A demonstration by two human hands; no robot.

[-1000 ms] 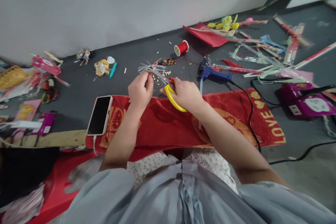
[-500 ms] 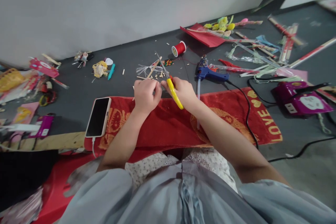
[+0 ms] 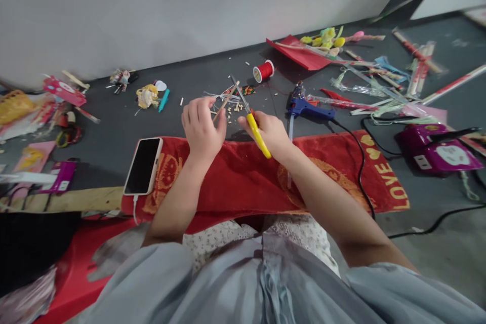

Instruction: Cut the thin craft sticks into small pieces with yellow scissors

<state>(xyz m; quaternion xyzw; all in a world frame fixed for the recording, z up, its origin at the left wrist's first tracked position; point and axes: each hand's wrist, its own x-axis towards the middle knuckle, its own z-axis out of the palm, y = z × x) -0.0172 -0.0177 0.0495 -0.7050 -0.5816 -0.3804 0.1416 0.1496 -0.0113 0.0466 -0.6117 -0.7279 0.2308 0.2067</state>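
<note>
My left hand point(image 3: 201, 129) is closed on a thin wooden stick point(image 3: 227, 100) that points up and to the right. My right hand point(image 3: 270, 134) grips yellow-handled scissors point(image 3: 255, 126), whose blades point away from me, right beside the stick. Both hands hover over the far edge of a red towel point(image 3: 243, 182). A bunch of thin silvery strands point(image 3: 218, 96) and several small wood bits point(image 3: 236, 108) lie on the dark floor just beyond my hands.
A phone point(image 3: 143, 165) on a cable lies on the towel's left end. A blue glue gun point(image 3: 309, 107) with a black cord, a red thread spool point(image 3: 262, 71), a purple box point(image 3: 436, 149) and wrapped sticks lie to the right. Craft clutter fills the left.
My left hand has let go of the silvery strands, which now lie on the floor, and holds the wooden stick instead. The scissors have swung from lying across to pointing away from me.
</note>
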